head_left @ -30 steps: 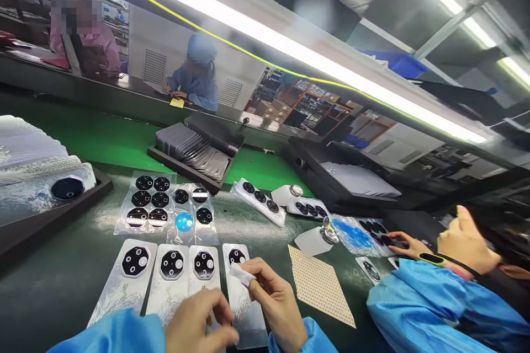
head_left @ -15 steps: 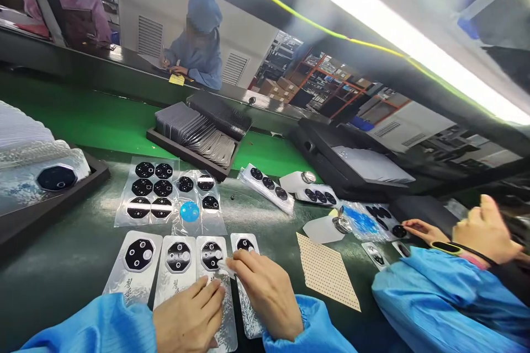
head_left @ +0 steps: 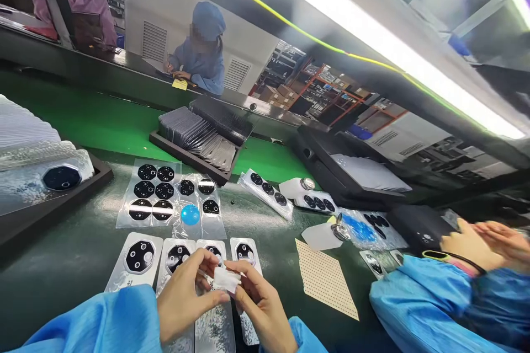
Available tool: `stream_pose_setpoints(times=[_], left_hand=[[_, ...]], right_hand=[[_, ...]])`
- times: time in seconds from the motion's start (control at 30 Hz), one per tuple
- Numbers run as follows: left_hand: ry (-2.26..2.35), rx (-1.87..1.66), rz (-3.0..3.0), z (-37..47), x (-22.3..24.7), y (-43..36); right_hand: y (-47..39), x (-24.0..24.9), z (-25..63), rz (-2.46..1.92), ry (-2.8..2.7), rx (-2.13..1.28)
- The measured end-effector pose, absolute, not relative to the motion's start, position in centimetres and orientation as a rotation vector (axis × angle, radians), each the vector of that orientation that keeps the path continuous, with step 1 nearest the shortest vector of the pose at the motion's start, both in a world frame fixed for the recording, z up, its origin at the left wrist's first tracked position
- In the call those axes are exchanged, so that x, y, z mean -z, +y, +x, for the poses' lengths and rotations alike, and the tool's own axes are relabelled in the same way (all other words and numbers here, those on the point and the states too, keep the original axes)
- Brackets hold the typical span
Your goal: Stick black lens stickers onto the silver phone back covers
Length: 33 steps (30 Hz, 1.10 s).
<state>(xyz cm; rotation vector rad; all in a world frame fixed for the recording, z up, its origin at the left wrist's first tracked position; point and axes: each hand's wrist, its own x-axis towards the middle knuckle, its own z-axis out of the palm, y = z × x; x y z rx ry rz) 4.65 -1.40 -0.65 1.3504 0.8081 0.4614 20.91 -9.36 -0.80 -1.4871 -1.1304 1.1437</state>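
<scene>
A crumpled white wipe (head_left: 226,280) is held up between my two hands. My right hand (head_left: 263,306) pinches its right side. My left hand (head_left: 184,300) curls around its left side, thumb below and fingers partly behind it. Under and around the hands lie several silver panels, each with a black octagonal piece bearing ring-shaped holes. The leftmost panel (head_left: 135,259) shows best; the rightmost panel (head_left: 245,251) is partly behind my right hand. My hands hide much of the middle panels. Beyond them, clear sheets (head_left: 151,220) carry round black stickers, and a blue disc (head_left: 190,214) lies there.
A black tray (head_left: 194,157) of stacked panels stands at the back, another tray (head_left: 97,174) at left. Right of my hands are a perforated beige sheet (head_left: 327,281) and white bottles with metal tops (head_left: 321,236). A co-worker's blue sleeve (head_left: 422,298) reaches in at right.
My hands have lifted off the panels and come together around the wipe, which was at the third panel's black piece. The co-worker's hands have moved up and right.
</scene>
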Motion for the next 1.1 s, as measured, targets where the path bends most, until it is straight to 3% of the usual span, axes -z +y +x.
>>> stream_pose_setpoints(times=[0.43,0.87,1.1], left_hand=[[0.836,-0.556,1.552,4.4,0.6,-1.3],[0.79,-0.541,1.608,4.0,0.2,-0.9],[0.665,-0.683,2.128,3.6,0.3,-0.8]], right_hand=[[-10.1,2.9,18.8,-1.325,-0.663,-1.417],[-10.1,2.4,19.7,-1.461,-0.882,-1.178],[-10.1,2.7,19.4,-1.395,-0.877,-1.132]])
